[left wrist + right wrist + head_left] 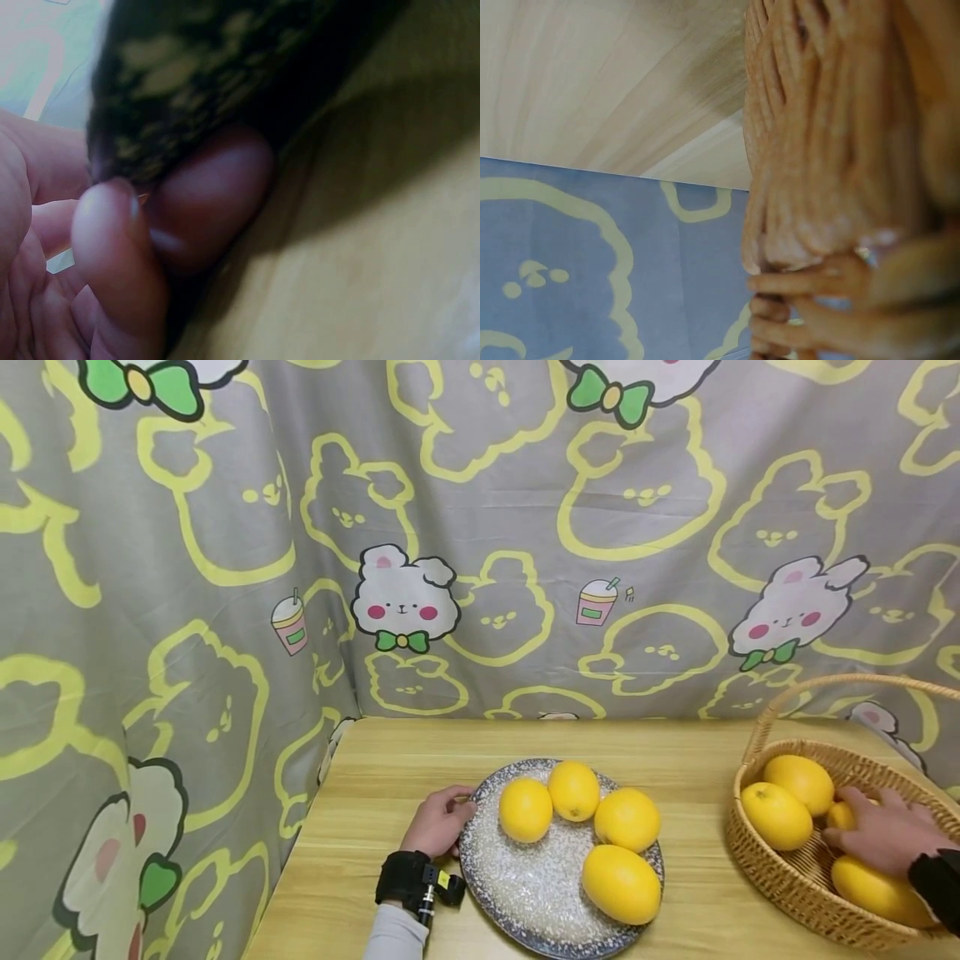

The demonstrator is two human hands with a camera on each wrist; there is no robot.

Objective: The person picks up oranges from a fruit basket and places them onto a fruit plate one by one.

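Observation:
A speckled grey plate [525, 893] sits on the wooden table [375, 827] and carries several yellow citrus fruits [573, 790]. My left hand [441, 822] pinches the plate's left rim. In the left wrist view the thumb [112, 247] and a finger [217, 187] clamp the dark rim [195, 67]. At the right, my right hand [885, 835] is inside a wicker basket [757, 860], its fingers curled round a small yellow fruit [842, 815]. More yellow fruits [776, 815] lie beside the hand. The right wrist view shows only the blurred basket weave [817, 150].
A cartoon-print cloth [480, 527] hangs behind the table and down its left side. The basket's arched handle [847, 681] rises above the fruit. Bare tabletop [697, 793] lies between plate and basket.

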